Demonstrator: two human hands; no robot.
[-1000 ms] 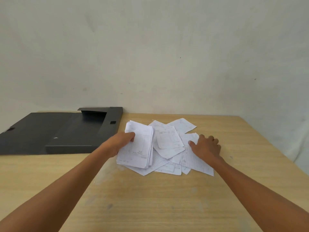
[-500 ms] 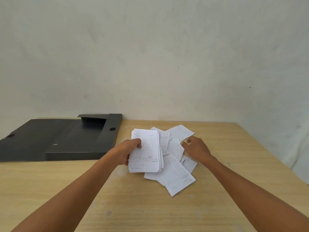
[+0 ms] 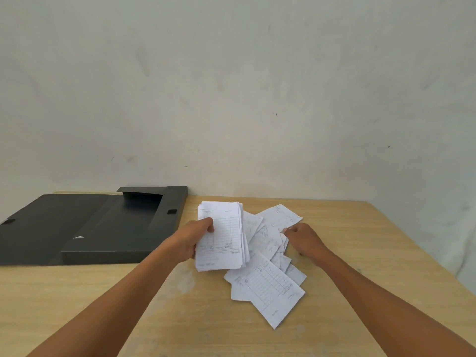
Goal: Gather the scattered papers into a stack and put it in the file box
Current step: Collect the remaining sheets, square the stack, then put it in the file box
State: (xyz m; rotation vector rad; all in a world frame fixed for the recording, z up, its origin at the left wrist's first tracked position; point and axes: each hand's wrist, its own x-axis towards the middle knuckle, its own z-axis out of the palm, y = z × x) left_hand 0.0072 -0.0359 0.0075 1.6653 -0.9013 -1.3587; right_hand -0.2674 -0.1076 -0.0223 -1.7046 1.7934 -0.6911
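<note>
Wooden table [image 3: 360,253] fills the lower part of the head view, set against a plain pale wall [image 3: 231,86]. On its far left lies a black file box [image 3: 108,228], opened flat with the lid folded out to the left and the shallow tray nearest the papers.

Just right of the box, the person's left hand [image 3: 192,240] grips a gathered stack of printed forms [image 3: 221,235], thumb across the top sheet and fingers hidden beneath, holding it tilted above the table. To the right of the stack, loose sheets [image 3: 268,284] lie fanned and overlapping on the wood, the largest jutting toward the near edge.

Over the far end of that fan, the right hand [image 3: 305,240] is curled, fingertips pinching the edge of one sheet [image 3: 280,217]; how firmly cannot be told.

The step in hand appears to be collecting the remaining sheets. Doing it well probably means sliding each sheet flat onto the held stack, keeping the left thumb pressed so nothing slips, and squaring the edges against the table before moving to the box.
</note>
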